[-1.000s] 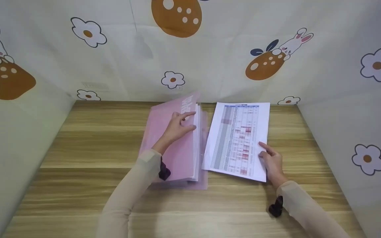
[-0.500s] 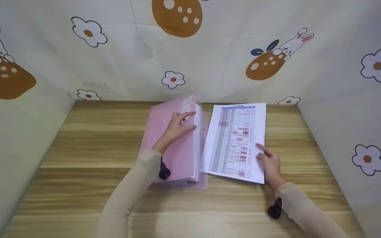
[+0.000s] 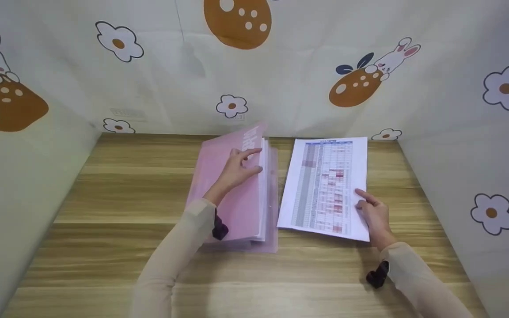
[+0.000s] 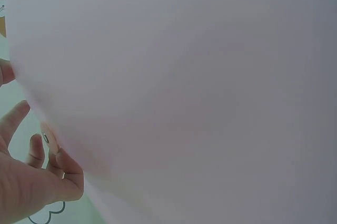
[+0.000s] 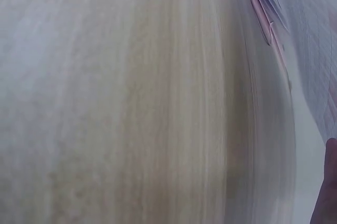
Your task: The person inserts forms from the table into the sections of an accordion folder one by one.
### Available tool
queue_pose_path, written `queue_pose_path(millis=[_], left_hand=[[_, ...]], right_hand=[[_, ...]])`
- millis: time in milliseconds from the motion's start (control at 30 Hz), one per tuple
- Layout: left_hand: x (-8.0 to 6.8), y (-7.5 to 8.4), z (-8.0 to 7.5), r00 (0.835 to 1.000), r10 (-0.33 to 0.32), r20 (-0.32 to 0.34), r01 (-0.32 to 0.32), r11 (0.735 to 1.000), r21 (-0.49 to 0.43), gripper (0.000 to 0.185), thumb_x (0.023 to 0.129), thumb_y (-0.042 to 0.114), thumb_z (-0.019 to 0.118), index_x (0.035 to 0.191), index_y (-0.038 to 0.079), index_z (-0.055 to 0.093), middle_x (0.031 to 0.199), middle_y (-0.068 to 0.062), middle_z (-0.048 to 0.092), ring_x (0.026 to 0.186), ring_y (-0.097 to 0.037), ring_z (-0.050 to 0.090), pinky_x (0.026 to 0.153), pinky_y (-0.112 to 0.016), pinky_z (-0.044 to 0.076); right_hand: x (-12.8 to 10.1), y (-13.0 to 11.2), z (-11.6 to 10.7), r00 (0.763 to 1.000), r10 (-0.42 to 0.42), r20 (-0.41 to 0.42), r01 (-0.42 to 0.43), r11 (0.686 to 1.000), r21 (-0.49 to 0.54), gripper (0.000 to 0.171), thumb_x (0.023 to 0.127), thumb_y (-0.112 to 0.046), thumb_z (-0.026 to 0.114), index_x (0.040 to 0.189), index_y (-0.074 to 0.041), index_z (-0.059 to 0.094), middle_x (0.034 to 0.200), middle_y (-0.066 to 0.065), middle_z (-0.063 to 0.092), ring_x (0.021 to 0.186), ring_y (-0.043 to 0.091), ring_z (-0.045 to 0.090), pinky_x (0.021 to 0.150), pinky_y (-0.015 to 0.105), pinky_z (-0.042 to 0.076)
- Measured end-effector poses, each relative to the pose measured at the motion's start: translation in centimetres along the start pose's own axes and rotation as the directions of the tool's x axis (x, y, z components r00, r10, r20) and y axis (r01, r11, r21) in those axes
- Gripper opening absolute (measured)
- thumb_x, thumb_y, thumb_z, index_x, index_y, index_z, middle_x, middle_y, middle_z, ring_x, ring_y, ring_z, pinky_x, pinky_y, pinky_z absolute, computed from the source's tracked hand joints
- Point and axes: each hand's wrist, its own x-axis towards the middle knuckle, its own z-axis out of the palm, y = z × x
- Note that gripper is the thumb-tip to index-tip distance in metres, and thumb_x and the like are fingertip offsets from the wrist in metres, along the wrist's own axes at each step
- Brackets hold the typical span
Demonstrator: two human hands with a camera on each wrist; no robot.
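Left hand (image 3: 236,170): on the lifted front cover of the pink folder, fingers bent over the cover's right edge, thumb on top; holds the cover propped up at a slant.
Pink folder (image 3: 232,207): on the wooden table left of centre, long side running away from the person; white sheets stacked inside, edges showing along the right side; back cover flat on the table, sticking out below and to the right of the sheets.
Folder in left wrist view: pale pink surface (image 4: 200,87) filling nearly the whole view; fingers (image 4: 63,174) curled at the lower left edge.
Right hand (image 3: 374,216): at the lower right corner of the printed sheet, forefinger and thumb on top of the paper; rest of the grip hidden, so cannot tell how firmly the corner is pinched.
Printed sheet (image 3: 325,187): white page with a table of grey and red cells; just right of the folder, apart from it, slightly turned.
Wooden table (image 3: 117,190): light striped grain.
Backdrop (image 3: 307,57): cream cloth with flowers, rabbits and brown spotted eggs on three sides.
Sleeves: cream, both arms.
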Motion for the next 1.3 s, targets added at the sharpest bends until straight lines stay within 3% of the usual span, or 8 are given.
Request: queue_pose_path(millis=[300, 567, 800, 1300], left_hand=[[0.0, 0.0, 0.0, 1.0, 0.013, -0.005, -0.013, 1.0, -0.004, 0.049, 0.072, 0.016, 0.068, 0.119, 0.018, 0.057, 0.089, -0.008, 0.035, 0.078, -0.02, 0.035, 0.065, -0.03, 0.032], [0.0, 0.0, 0.0, 1.0, 0.003, 0.003, -0.003, 1.0, -0.009, 0.049, 0.072, 0.017, 0.068, 0.12, 0.018, 0.057, 0.089, -0.007, 0.034, 0.078, -0.02, 0.034, 0.065, -0.029, 0.031], [0.0, 0.0, 0.0, 1.0, 0.009, 0.008, -0.009, 1.0, -0.011, 0.048, 0.072, 0.017, 0.067, 0.12, 0.017, 0.057, 0.089, -0.007, 0.034, 0.078, -0.02, 0.033, 0.064, -0.03, 0.031], [0.0, 0.0, 0.0, 1.0, 0.0, -0.007, 0.0, 1.0, 0.002, 0.048, 0.072, 0.016, 0.068, 0.119, 0.018, 0.057, 0.088, -0.007, 0.035, 0.079, -0.02, 0.034, 0.064, -0.029, 0.031]], right_hand=[[-0.4, 1.0, 0.7, 0.999, -0.04, 0.018, 0.04, 0.999, -0.028, 0.045, 0.076, -0.002, 0.048, 0.121, -0.003, 0.053, 0.128, 0.013, 0.043, 0.1, 0.02, 0.042, 0.069, 0.02, 0.036], [-0.8, 2.0, 0.8, 0.997, -0.073, 0.039, 0.077, 0.991, -0.114, 0.046, 0.075, -0.002, 0.047, 0.12, -0.002, 0.054, 0.129, 0.015, 0.042, 0.108, 0.021, 0.039, 0.081, 0.025, 0.031], [-1.3, 2.3, 0.7, 0.998, -0.048, 0.05, 0.05, 0.998, -0.025, 0.046, 0.078, -0.002, 0.045, 0.123, -0.005, 0.052, 0.127, 0.013, 0.042, 0.102, 0.02, 0.04, 0.072, 0.022, 0.037], [-1.6, 2.1, 0.9, 0.999, -0.03, 0.018, 0.029, 0.999, 0.013, 0.045, 0.079, -0.002, 0.046, 0.123, -0.005, 0.051, 0.133, 0.01, 0.037, 0.111, 0.018, 0.034, 0.082, 0.025, 0.031]])
